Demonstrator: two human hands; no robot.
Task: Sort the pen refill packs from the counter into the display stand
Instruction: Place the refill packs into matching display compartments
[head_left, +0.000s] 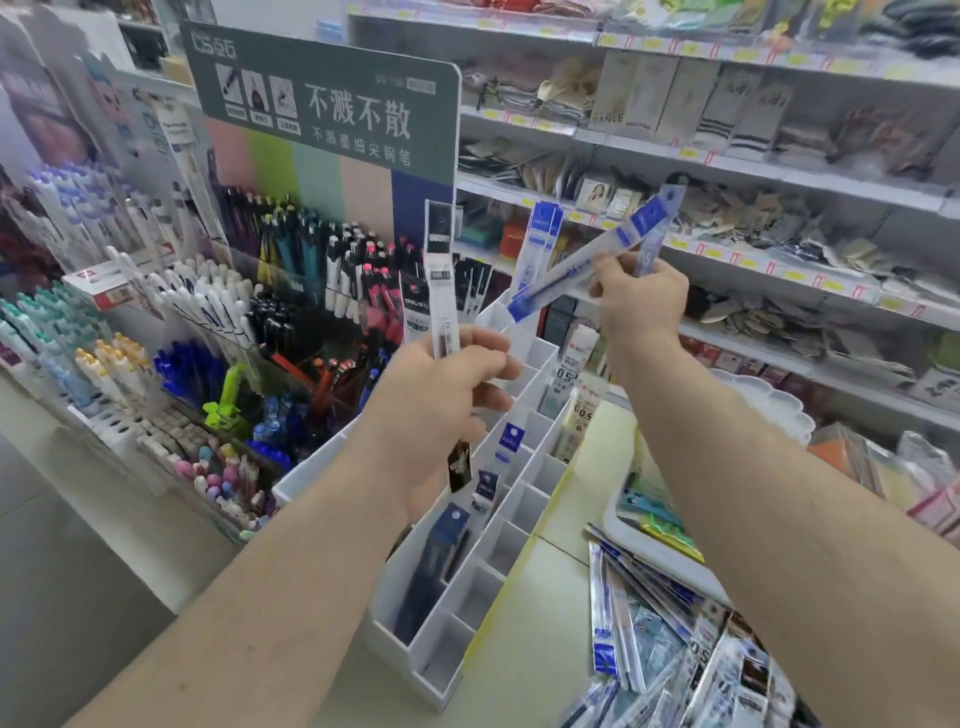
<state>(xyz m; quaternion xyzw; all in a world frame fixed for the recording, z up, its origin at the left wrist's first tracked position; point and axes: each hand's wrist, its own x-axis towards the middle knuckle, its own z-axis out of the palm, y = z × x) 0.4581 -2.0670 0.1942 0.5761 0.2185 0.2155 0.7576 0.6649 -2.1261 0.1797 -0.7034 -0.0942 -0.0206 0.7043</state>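
Observation:
My left hand (447, 410) grips a long black-topped refill pack (440, 275), held upright above the white display stand (498, 540). Blue-labelled refill packs (582, 260) are pinched in my right hand (641, 301), tilted up to the right above the stand's far end. The stand has several narrow compartments in two rows; some hold blue packs (509, 439) and one near compartment holds a dark pack (439, 566). A loose pile of refill packs (670, 639) lies on the counter at lower right.
A tall pen display (322, 119) with several racks of pens (223, 332) stands left of the stand. Store shelves (727, 166) with packaged goods fill the back right. A white tray (623, 525) sits on the counter beside the pile.

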